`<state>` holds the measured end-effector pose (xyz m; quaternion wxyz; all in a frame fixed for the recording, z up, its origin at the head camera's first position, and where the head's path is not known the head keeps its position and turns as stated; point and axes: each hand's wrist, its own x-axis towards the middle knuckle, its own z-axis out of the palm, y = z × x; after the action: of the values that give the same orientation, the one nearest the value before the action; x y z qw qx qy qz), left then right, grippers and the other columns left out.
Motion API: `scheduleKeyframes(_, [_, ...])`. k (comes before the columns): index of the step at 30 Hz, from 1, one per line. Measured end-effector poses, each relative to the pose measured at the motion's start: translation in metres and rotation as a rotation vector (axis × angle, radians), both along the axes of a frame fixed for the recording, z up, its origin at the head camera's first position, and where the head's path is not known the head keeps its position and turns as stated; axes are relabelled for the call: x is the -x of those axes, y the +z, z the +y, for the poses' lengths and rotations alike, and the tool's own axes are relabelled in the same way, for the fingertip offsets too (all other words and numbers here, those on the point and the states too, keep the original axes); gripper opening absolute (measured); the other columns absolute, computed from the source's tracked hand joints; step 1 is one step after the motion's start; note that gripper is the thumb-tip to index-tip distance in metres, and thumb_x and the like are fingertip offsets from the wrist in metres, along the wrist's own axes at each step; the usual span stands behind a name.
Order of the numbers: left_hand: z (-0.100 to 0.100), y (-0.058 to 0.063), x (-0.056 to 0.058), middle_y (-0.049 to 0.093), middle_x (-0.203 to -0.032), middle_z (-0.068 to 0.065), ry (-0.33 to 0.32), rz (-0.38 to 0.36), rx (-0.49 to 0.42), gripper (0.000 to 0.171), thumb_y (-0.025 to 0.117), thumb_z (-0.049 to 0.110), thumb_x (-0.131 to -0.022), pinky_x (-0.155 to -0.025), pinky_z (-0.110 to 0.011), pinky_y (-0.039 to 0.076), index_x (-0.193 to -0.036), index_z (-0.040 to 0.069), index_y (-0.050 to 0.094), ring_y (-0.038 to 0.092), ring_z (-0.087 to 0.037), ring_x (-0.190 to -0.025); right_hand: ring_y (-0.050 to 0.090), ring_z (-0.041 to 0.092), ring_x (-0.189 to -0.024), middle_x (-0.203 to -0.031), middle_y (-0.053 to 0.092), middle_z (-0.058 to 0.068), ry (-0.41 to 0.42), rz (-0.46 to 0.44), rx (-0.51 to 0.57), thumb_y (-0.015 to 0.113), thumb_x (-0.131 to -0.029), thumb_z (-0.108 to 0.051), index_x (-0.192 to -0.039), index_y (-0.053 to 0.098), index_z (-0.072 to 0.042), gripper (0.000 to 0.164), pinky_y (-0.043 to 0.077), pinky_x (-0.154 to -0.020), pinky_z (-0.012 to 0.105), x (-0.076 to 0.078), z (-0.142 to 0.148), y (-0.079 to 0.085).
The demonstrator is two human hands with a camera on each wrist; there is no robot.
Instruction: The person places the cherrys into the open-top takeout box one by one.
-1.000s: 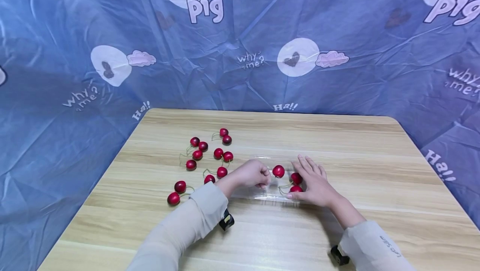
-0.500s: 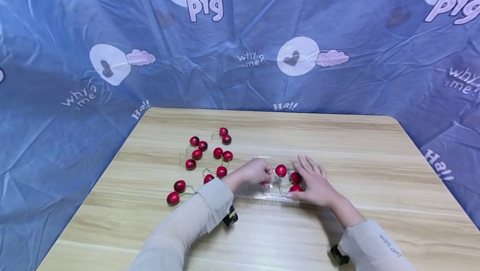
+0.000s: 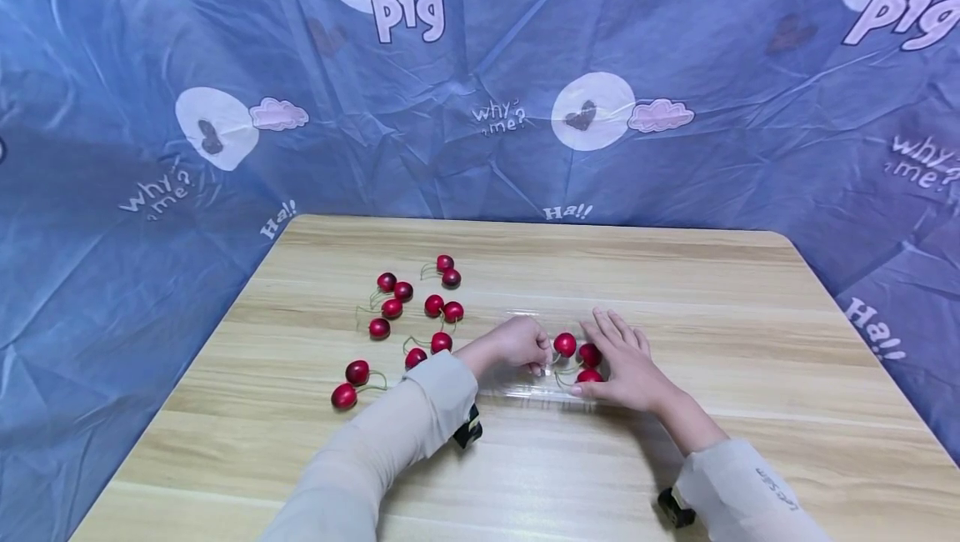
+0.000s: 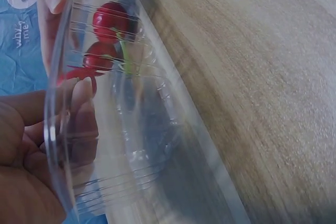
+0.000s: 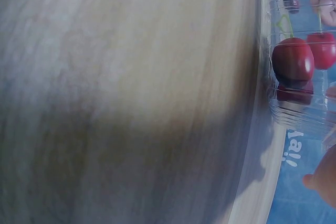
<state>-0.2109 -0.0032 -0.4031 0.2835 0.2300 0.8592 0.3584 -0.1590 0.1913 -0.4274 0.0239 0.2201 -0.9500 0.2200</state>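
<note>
A clear plastic box (image 3: 517, 390) lies on the table in front of me. My left hand (image 3: 519, 342) reaches over it with curled fingers, pinching a red cherry (image 3: 564, 345) by its thin stem. In the left wrist view, thumb and finger meet right at this cherry, seen through the box wall (image 4: 105, 203). Two more cherries, an upper one (image 3: 590, 354) and a lower one (image 3: 589, 377), sit at the box's right end, their green stems pointing left. My right hand (image 3: 630, 367) rests along that end with fingers extended, partly covering both.
Left of the box, several cherries lie in loose stemmed pairs, among them a near pair (image 3: 344, 396) and a far pair (image 3: 451, 278). The wooden table (image 3: 525, 475) ends at a blue printed cloth (image 3: 480, 158) behind it.
My left hand has moved slightly right, bringing its cherry close against the two at the box's right end. The right hand stays in place on the box.
</note>
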Motion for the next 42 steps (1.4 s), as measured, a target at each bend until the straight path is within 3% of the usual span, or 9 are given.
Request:
scheduleKeyframes(18, [0.011, -0.010, 0.005, 0.058, -0.058, -0.003, -0.002, 0.008, 0.029, 0.012, 0.057, -0.001, -0.079, -0.047, -0.018, 0.047, -0.068, 0.000, 0.061, 0.055, -0.012, -0.049, 0.008, 0.038, -0.124, -0.138, 0.016, 0.022, -0.006, -0.009, -0.003, 0.064, -0.062, -0.059, -0.131, 0.031, -0.001, 0.095, 0.006, -0.093, 0.060, 0.000, 0.000, -0.001])
scheduleKeyframes(42, [0.019, -0.018, 0.007, 0.060, -0.060, -0.005, 0.067, 0.006, -0.020, 0.012, 0.058, -0.001, -0.079, -0.045, -0.016, 0.046, -0.067, -0.001, 0.061, 0.050, -0.008, -0.045, 0.007, 0.037, -0.125, -0.138, 0.016, 0.022, -0.005, -0.001, 0.000, 0.063, -0.063, -0.059, -0.131, 0.032, -0.001, 0.095, 0.007, -0.093, 0.060, 0.000, 0.001, -0.001])
